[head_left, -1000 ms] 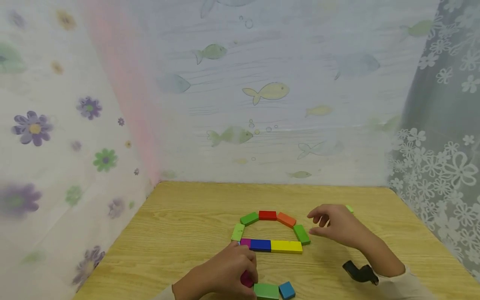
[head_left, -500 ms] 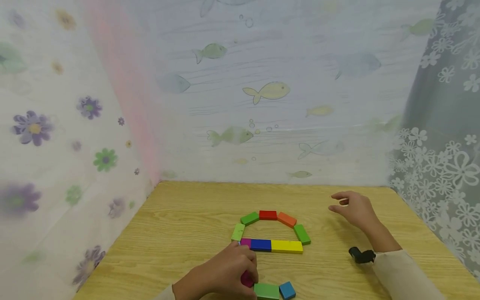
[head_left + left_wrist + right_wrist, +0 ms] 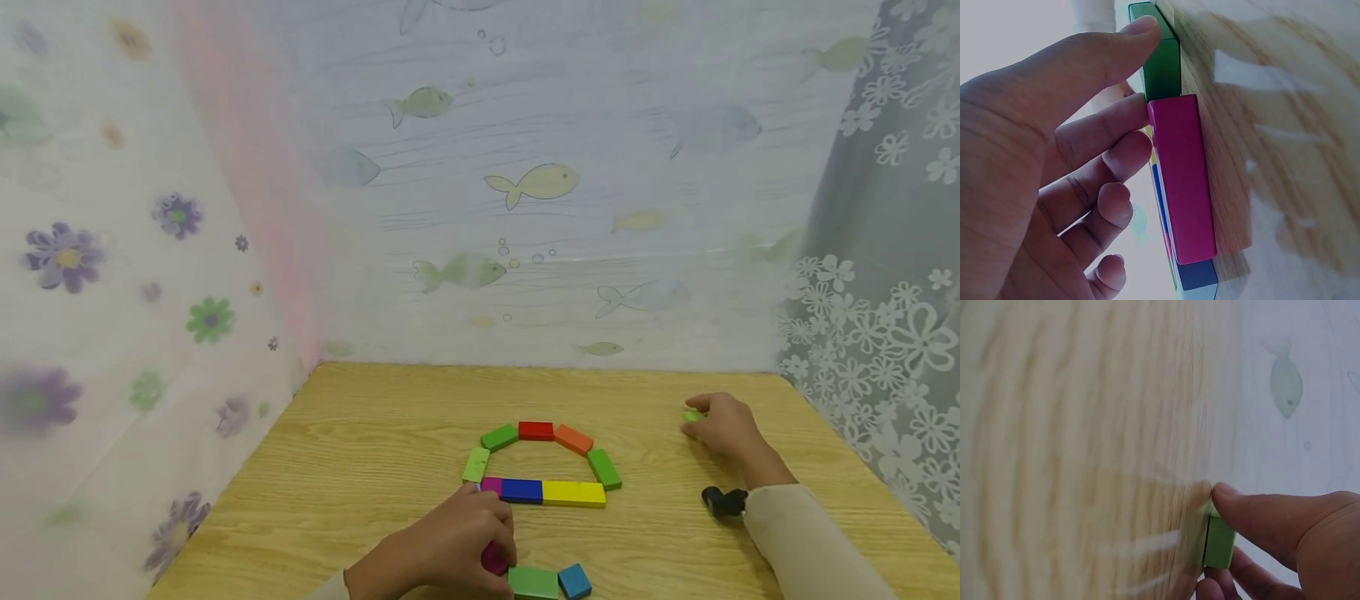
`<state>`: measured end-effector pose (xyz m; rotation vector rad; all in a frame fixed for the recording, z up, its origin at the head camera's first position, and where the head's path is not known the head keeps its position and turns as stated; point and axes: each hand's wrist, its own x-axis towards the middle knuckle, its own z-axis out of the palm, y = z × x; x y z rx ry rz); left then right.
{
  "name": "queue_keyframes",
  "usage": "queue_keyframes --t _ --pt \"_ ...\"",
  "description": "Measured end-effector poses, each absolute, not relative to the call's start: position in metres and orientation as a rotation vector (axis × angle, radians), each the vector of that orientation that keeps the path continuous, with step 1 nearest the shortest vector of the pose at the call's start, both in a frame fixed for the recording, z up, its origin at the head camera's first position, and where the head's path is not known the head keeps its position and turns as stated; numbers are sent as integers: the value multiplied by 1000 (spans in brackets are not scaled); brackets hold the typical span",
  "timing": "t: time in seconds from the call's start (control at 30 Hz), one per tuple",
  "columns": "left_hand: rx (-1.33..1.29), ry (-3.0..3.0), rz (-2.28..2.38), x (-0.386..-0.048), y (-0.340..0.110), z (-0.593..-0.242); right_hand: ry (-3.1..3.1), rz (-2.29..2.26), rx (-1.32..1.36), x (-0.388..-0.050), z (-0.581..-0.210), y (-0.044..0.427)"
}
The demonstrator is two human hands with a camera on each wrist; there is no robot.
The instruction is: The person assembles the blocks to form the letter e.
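Note:
On the right of the table, my right hand (image 3: pixel 723 425) pinches a light green block (image 3: pixel 1220 540) between thumb and fingers; the block is partly hidden by the hand in the head view. My left hand (image 3: pixel 457 533) rests at the near blocks. In the left wrist view its thumb lies against a green block (image 3: pixel 1164 69), and loosely bent fingers touch the side of a magenta block (image 3: pixel 1182 181). A dark blue block end (image 3: pixel 1197 275) shows beyond the magenta one. In the head view a blue block (image 3: pixel 574 581) sits at the green block's right corner.
Farther back, an arch of light green (image 3: pixel 476 464), green, red (image 3: pixel 536 431) and orange (image 3: pixel 573 439) blocks stands over a row with magenta, blue (image 3: pixel 522 491) and yellow (image 3: pixel 573 493) blocks. A fish-printed curtain (image 3: pixel 540 317) closes off the wooden table's (image 3: pixel 360 450) back.
My right hand has moved from beside the arch away to the right and back, and now grips the light green block. The left hand has kept its place.

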<state>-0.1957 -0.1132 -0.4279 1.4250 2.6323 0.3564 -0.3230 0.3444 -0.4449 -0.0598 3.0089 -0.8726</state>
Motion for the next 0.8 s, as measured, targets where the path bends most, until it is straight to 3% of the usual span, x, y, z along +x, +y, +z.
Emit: queue_keyframes --t 0.33,0.8 --pt "1435 2632 340 -196 -110 -428 3022 -899 -59 -317 -443 348" --pt "1495 2654 337 -195 -111 -429 3053 -941 -192 -281 -434 321"
